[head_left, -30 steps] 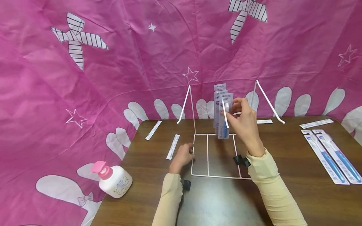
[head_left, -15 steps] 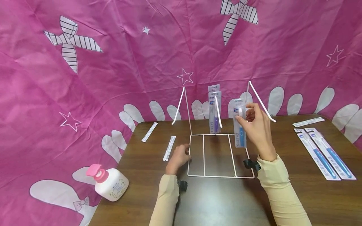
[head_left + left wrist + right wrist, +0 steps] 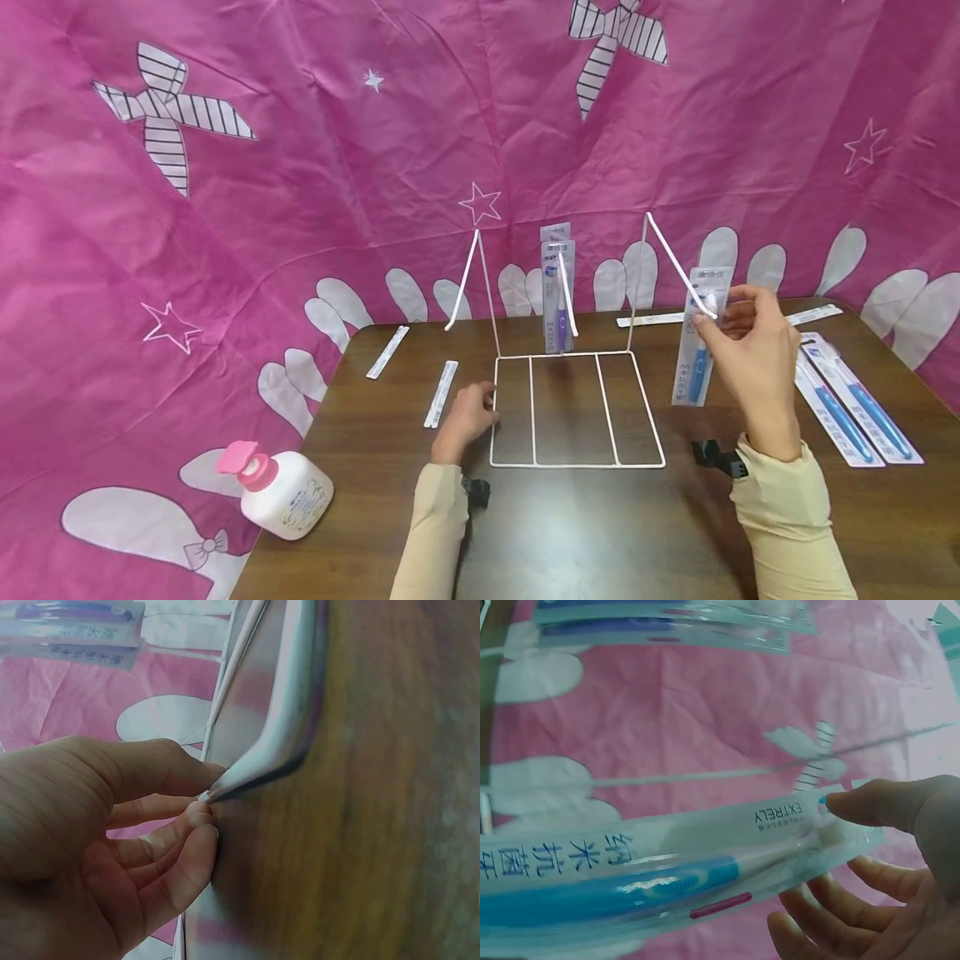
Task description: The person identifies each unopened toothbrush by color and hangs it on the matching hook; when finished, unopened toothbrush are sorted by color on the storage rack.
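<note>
The right hand (image 3: 753,354) pinched a packaged blue toothbrush (image 3: 696,342) by its top, hanging upright above the worktop (image 3: 600,533) toward its right edge, while the left hand's (image 3: 467,417) curled fingers pressed the white wire rack (image 3: 576,408), apparently steadying it

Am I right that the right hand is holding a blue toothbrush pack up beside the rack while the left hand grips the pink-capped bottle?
Not quite: the left hand holds the front left corner of the white wire rack, not the bottle, as the head view shows. The right hand does hold the blue toothbrush pack beside the rack.
</note>
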